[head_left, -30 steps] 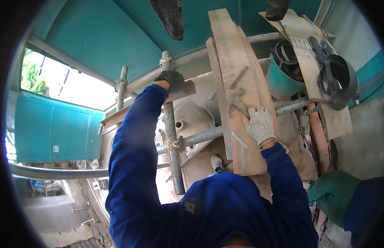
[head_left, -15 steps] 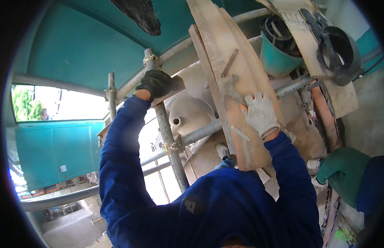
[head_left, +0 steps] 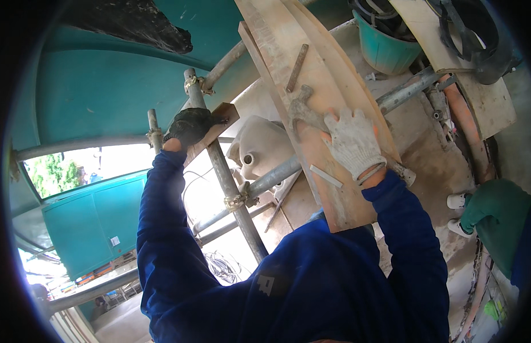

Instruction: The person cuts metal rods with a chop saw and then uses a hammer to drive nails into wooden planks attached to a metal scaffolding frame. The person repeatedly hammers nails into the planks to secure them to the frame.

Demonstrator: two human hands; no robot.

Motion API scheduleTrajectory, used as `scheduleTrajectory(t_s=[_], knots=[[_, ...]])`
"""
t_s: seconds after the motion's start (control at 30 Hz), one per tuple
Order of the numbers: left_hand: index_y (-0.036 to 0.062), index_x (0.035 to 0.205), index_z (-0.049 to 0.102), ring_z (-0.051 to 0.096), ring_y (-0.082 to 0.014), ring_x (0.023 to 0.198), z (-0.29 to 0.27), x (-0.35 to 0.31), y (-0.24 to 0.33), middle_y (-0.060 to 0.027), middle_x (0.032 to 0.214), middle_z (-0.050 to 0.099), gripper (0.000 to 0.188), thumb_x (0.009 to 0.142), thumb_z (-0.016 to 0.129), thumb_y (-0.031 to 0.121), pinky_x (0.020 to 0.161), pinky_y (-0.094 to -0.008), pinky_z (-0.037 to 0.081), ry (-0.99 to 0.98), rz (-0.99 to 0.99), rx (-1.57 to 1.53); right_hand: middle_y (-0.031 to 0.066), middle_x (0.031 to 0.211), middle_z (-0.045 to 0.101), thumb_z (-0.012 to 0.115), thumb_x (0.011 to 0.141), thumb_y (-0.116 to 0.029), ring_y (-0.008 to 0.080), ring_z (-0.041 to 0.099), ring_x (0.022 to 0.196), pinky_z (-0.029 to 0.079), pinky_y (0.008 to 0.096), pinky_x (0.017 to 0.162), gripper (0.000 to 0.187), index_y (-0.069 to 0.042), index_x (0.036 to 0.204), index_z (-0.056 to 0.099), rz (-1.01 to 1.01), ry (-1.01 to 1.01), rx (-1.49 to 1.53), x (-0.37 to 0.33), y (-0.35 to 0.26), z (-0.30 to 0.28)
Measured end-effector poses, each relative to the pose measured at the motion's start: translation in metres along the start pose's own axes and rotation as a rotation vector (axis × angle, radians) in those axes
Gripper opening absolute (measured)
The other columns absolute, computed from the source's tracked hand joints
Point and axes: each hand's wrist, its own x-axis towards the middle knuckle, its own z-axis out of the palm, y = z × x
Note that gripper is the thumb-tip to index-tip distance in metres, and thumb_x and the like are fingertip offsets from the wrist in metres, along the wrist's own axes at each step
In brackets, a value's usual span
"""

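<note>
My left hand (head_left: 191, 127), in a black glove, is closed round a short wooden offcut (head_left: 221, 119) beside an upright scaffold pole (head_left: 230, 174). My right hand (head_left: 355, 143), in a pale knitted glove, lies over the handle of a hammer (head_left: 301, 110) with its fingers bent across it. The hammer's head points left, and its handle end (head_left: 404, 173) shows past my wrist. Under it is a long wooden plank (head_left: 348, 208). A dark narrow bar (head_left: 297, 68) and a small pale strip (head_left: 326, 176) also lie on this plank.
Scaffold tubes (head_left: 275, 175) cross below the plank, joined by a clamp (head_left: 237, 200). A teal bucket (head_left: 386, 46) and a board (head_left: 488, 106) with a dark visor-like item (head_left: 477, 34) stand at the far right. Another person's green-clad leg (head_left: 497, 223) shows at right.
The view has shifted, so the plank and bucket sit higher and further left or right in the picture. Both hands keep their places on the offcut and hammer.
</note>
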Motion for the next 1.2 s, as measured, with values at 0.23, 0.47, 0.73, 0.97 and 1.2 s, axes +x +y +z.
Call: scheduleTrajectory(t_s=[0.23, 0.47, 0.73, 0.97, 1.2], knots=[[0.0063, 0.098, 0.073, 0.069, -0.0355, 0.086, 0.005, 0.005, -0.006, -0.0185, 0.091, 0.071, 0.030, 0.092, 0.060, 0.033, 0.078, -0.0451, 0.054, -0.148, -0.128, -0.065, 0.0065, 0.104, 0.055, 0.063, 0.093, -0.046, 0.0220, 0.057, 0.092, 0.051, 0.0386, 0.064, 0.046, -0.013, 0.124, 0.057, -0.001, -0.033, -0.037, 0.000, 0.001, 0.001], [0.0111, 0.087, 0.070, 0.069, -0.0320, 0.075, 0.005, 0.005, 0.017, -0.0121, 0.078, 0.067, 0.015, 0.091, 0.062, 0.023, 0.070, -0.0418, 0.056, -0.110, -0.245, 0.186, 0.0063, 0.103, 0.056, 0.062, 0.094, -0.047, 0.0219, 0.057, 0.093, 0.051, 0.0378, 0.065, 0.046, -0.013, 0.125, 0.057, -0.001, -0.050, -0.046, 0.000, 0.000, 0.000], [0.0111, 0.087, 0.070, 0.069, -0.0365, 0.080, 0.000, 0.013, -0.001, -0.0137, 0.082, 0.069, 0.021, 0.092, 0.062, 0.030, 0.073, -0.0474, 0.054, -0.070, -0.301, 0.044, 0.0067, 0.104, 0.057, 0.062, 0.094, -0.046, 0.0233, 0.057, 0.093, 0.051, 0.0385, 0.066, 0.046, -0.012, 0.125, 0.057, -0.007, -0.052, -0.053, 0.003, -0.001, -0.002], [0.0079, 0.086, 0.072, 0.071, -0.0336, 0.079, -0.002, 0.005, 0.010, -0.0155, 0.081, 0.071, 0.030, 0.091, 0.060, 0.035, 0.071, -0.0457, 0.055, 0.023, -0.190, 0.075, 0.0074, 0.102, 0.055, 0.062, 0.094, -0.045, 0.0243, 0.057, 0.093, 0.052, 0.0388, 0.067, 0.045, -0.012, 0.125, 0.056, -0.012, -0.042, -0.089, 0.002, -0.003, -0.002], [0.0108, 0.085, 0.069, 0.069, -0.0312, 0.073, 0.010, 0.004, -0.007, -0.0104, 0.076, 0.067, 0.015, 0.088, 0.065, 0.025, 0.065, -0.0432, 0.055, 0.083, -0.038, 0.112, 0.0077, 0.100, 0.054, 0.062, 0.094, -0.045, 0.0238, 0.057, 0.091, 0.050, 0.0391, 0.066, 0.043, -0.013, 0.122, 0.057, -0.006, -0.018, -0.072, 0.002, -0.004, -0.001]])
